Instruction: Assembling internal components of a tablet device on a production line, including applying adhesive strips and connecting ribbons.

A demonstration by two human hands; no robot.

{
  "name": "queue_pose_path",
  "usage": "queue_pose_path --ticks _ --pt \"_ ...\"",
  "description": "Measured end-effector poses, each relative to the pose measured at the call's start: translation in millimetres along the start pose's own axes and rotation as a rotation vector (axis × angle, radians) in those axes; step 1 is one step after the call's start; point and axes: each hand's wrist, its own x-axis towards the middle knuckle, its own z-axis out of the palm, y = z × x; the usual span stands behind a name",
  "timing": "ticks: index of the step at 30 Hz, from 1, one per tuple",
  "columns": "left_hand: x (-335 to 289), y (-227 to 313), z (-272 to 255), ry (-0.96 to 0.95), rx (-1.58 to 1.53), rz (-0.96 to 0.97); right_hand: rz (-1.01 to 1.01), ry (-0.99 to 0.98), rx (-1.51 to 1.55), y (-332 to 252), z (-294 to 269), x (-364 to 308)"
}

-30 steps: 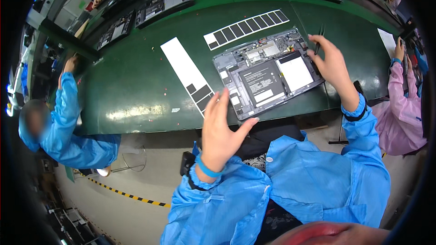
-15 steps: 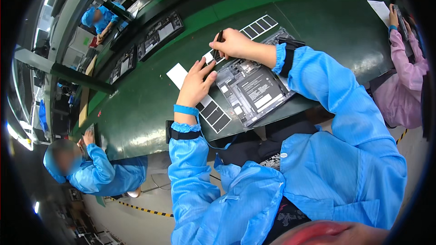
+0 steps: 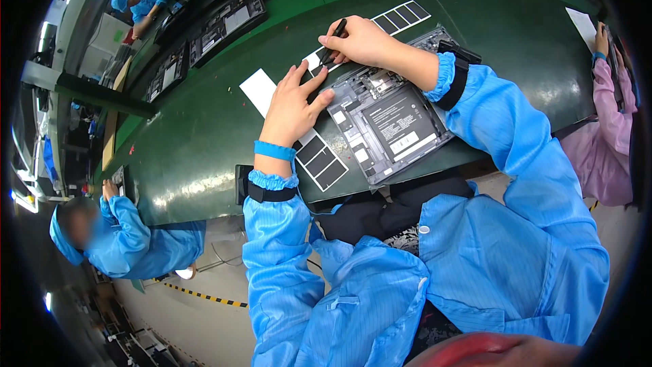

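Observation:
My right hand pinches a black pen-shaped tool, tilted with its tip down by a white-backed strip of black rectangles. My left hand lies palm down with fingers spread, its fingertips at that strip close to the tool's tip. The lower part of the strip shows below my left hand, and a similar stretch of black rectangles shows beyond my right hand. Right beside my hands sits an opened laptop base with its insides exposed. A dark battery with a white label fills its middle.
White paper lies left of my left hand on the green table. More opened laptop bases stand along the far side. Co-workers in blue and pink sit at the left and right. A metal post rises at left.
The view has shifted slightly. My right hand has tipped the black tool so that more of its upper end shows. My left hand stays spread at the strip.

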Motion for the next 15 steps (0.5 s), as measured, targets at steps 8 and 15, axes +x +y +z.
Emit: queue_pose_path --ticks 8,15 --pt "0.9 -0.9 -0.3 0.003 -0.007 -0.012 -0.068 0.008 -0.07 -2.2 -3.0 -4.7" --pt "1.5 1.2 -1.9 0.002 -0.029 -0.031 -0.08 0.023 0.027 -0.1 -1.7 -7.1"
